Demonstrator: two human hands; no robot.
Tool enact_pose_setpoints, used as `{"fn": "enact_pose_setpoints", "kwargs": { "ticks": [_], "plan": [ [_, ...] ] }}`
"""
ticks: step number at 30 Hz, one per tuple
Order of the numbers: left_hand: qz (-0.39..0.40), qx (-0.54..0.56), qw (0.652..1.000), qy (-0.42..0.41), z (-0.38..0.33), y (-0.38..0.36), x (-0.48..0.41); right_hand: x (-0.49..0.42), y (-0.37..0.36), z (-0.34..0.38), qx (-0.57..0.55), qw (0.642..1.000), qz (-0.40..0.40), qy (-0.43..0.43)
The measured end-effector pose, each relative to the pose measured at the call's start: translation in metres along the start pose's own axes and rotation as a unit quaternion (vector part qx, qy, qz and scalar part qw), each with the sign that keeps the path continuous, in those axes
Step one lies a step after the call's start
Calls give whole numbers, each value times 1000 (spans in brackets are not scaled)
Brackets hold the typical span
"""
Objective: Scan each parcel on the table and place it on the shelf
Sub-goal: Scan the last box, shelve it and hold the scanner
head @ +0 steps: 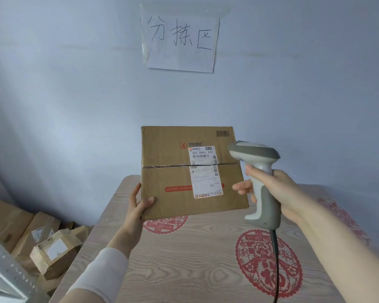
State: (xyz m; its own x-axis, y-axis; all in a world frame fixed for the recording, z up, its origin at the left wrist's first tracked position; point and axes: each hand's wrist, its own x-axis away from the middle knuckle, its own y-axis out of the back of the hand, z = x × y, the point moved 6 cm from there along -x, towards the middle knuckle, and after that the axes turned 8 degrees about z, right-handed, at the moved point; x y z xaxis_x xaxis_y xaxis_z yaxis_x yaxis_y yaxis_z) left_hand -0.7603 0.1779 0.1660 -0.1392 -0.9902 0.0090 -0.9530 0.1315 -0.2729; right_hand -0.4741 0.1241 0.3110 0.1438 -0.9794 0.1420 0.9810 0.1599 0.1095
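- You stand at a pale blue wall with a paper sign [181, 38] taped on it. Below it is a wood-look worktop [195, 270] with red paper-cut pictures on it.
- The parcel [169, 178], a brown box, is held up over the far end of the worktop. Its white label [206, 171] faces you.
- Your left hand [138, 204] grips the box at its lower left corner. The thumb lies on the front and the fingers go behind.
- Your right hand [278, 191] is curled round the handle of the scanner [258, 171]. One finger sits at the front, where the trigger would be. Its cable [276, 259] hangs down over the worktop.
- The scanner's head is just beside the right edge of the box and looks turned toward the label.
- I think you are at the scan step for this box. No light shows on the label, so I cannot tell if it has read yet.
- Next, aim the head at the bars on the label and hold the box steady.
- After that the box goes on the shelf. More boxes [50, 254] lie low on your left by a grey metal rail [7, 265], which may be part of it.
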Motion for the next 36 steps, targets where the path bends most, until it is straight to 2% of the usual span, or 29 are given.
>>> {"fn": "enact_pose_setpoints", "kwargs": {
  "ticks": [3,17,29,36],
  "plan": [
    [-2,9,1000,-2,5,-6,-1,3,-20,2,-10,999,34,-23],
    [-12,17,1000,3,7,-7,2,5,-28,7,18,996,60,-64],
    [-6,22,1000,1,6,-2,4,2,-24,9,30,995,68,-69],
    [-1,40,999,-14,-1,6,17,-6,-16,12,25,997,66,-34]
  ]
}}
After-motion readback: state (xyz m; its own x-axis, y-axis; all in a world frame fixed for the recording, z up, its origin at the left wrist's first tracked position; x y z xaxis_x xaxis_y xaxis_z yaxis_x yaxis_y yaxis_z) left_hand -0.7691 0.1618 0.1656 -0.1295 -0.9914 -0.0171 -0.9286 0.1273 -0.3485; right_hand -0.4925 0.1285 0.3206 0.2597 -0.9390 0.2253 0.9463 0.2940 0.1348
